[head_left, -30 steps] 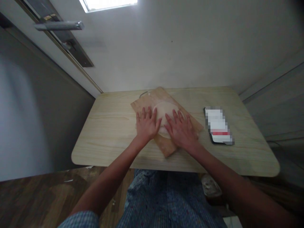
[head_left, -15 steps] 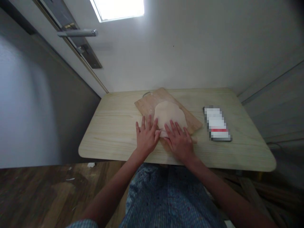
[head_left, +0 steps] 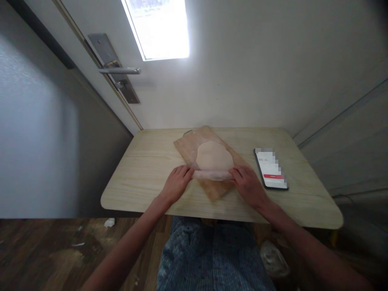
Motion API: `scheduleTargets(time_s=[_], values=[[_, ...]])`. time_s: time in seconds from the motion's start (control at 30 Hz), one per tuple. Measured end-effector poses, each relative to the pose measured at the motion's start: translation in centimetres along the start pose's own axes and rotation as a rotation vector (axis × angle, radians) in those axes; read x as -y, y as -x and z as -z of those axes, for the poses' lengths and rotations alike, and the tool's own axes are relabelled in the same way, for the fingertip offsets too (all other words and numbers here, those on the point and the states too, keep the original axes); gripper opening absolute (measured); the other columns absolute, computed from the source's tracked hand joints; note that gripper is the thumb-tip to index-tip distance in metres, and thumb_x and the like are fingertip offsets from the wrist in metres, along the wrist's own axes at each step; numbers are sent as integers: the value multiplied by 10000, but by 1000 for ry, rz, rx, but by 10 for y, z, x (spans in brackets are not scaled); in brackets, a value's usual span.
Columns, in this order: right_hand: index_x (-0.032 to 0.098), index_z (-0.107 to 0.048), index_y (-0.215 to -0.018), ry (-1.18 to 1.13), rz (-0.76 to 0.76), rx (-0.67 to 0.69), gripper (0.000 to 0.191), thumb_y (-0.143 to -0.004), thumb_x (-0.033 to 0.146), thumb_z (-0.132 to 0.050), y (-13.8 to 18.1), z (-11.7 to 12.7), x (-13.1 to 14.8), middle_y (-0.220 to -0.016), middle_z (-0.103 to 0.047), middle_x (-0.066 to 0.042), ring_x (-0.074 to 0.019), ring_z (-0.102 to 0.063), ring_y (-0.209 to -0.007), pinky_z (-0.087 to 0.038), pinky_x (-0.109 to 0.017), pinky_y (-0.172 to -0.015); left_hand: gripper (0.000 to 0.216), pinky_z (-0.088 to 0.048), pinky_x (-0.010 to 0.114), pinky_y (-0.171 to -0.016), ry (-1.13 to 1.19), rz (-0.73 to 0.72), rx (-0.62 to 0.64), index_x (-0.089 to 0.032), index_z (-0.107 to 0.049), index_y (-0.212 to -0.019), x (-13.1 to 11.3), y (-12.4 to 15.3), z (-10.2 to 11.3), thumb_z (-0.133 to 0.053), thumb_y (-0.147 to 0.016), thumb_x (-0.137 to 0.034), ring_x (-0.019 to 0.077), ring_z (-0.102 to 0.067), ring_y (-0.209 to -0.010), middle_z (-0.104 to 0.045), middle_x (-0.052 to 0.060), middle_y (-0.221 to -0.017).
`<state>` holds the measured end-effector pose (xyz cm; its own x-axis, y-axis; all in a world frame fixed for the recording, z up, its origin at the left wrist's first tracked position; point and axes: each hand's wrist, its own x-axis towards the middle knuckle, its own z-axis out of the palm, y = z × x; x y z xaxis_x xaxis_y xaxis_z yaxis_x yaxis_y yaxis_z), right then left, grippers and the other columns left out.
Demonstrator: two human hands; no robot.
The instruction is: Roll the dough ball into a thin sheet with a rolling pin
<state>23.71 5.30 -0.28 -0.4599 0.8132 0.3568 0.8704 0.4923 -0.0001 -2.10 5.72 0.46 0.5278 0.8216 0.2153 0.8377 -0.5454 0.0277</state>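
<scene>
A pale rolling pin (head_left: 212, 174) lies crosswise over the near edge of a flat, rounded sheet of dough (head_left: 214, 155). My left hand (head_left: 178, 182) has its fingers closed round the pin's left end. At the opposite end, my right hand (head_left: 247, 185) grips the pin in the same way. Whether some dough is wrapped on the pin is hard to make out. Underneath is a wooden cutting board (head_left: 214, 192), turned at an angle, with a metal handle (head_left: 189, 131) at its far left corner.
The board rests on a light wooden table (head_left: 139, 173) with rounded corners. A phone (head_left: 271, 169) lies to the right of my right hand. Behind the table stands a white door with a lever handle (head_left: 119, 70) and a bright window (head_left: 163, 34). White scraps (head_left: 109, 222) lie on the floor.
My hands were spread flat over the pin near its middle; they have moved apart and closed round its two ends. The view has tilted up slightly.
</scene>
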Motion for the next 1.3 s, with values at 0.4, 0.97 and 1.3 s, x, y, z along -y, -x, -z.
scheduleTargets(time_s=[0.4,0.97,1.3], values=[[123,-542,-978,-174,-46,56,267,-831,272,-377,-57,-15,-38,-1031,-575,-100,-209,-497,-997,-326,-388,-903,457,-333,341,-939,209,78,20,-33,-376,-1151,13,-80,-8,-432,-814,-337,219,-405,-1150,-431,204,-1232],[175,-428,-1228,68,-399,15,436,-859,348,-272,-83,-32,-5,-1266,-453,-91,-249,-292,-1212,-136,-502,-966,476,-125,473,-1014,-121,481,-112,-187,-335,-1282,-15,-98,-34,-225,-862,-380,266,-200,-1266,-338,77,-1348],[198,-327,-1293,29,-429,276,479,-860,370,-212,-129,-43,-30,-1285,-427,-109,-257,-375,-1160,-227,-499,-933,457,-277,381,-948,-65,515,-47,-168,-374,-1238,8,-138,-38,-218,-869,-387,237,-329,-1195,-410,93,-1287]])
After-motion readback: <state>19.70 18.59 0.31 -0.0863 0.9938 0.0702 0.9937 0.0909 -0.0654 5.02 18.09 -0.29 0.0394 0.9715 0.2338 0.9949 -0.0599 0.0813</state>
